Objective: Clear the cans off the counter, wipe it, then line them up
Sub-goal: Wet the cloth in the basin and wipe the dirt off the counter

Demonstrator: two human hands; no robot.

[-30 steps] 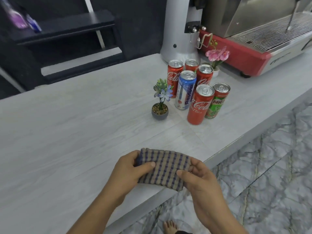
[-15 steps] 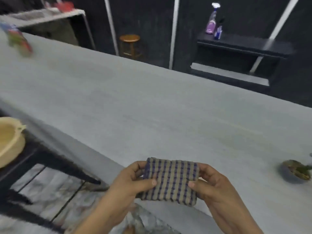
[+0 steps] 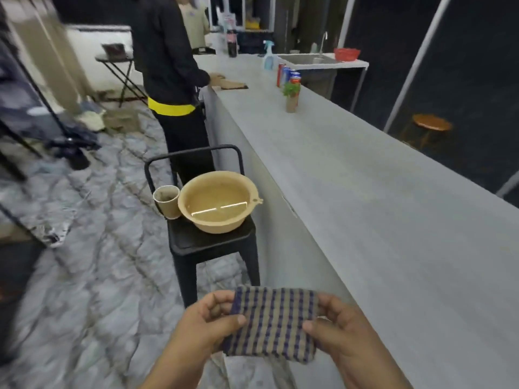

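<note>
I hold the folded cloth (image 3: 271,324) in left grip (image 3: 206,322) and right grip (image 3: 341,328), both closed on it; tabletop (image 3: 393,220) unwiped, cans (image 3: 288,75) at its far end unaligned.

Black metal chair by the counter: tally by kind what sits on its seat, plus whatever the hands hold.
Round tan plastic basin: 1
Brown paper cup: 1
Folded blue-and-tan checked cloth, gripped by left hand and right hand: 1
Total: 3
</note>
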